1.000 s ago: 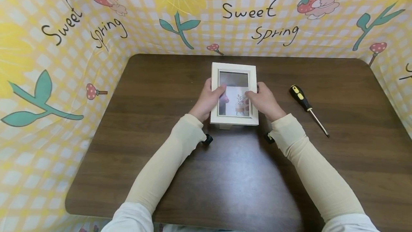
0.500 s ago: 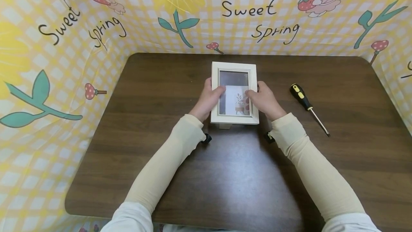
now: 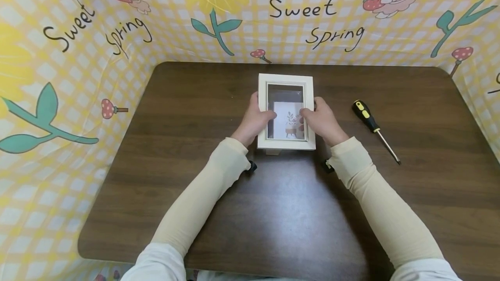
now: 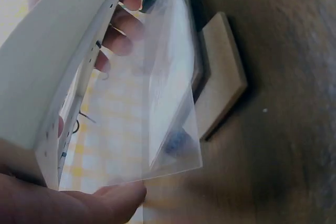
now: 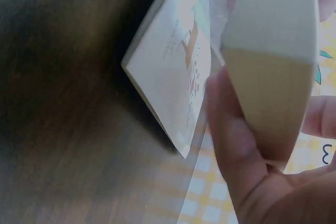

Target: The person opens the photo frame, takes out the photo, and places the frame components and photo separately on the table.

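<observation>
Both hands hold a white picture frame above the table, my left hand at its left side and my right hand at its right. Each thumb reaches the inner edge of the opening. Other fingers go behind the frame; the left wrist view shows several fingertips there, near small dark tabs. Beneath the frame are a white card with a printed plant and a clear sheet, which slants beside it. A light brown wooden piece is under the card, partly hidden.
A screwdriver with a black and yellow handle lies right of the hands on the dark wooden table. Yellow checked cloth with printed flowers and words surrounds the table's back and sides.
The frame has shifted slightly right in the head view, with both hands still on it. A pinkish reflection by the left thumb is gone. The screwdriver stays on the table.
</observation>
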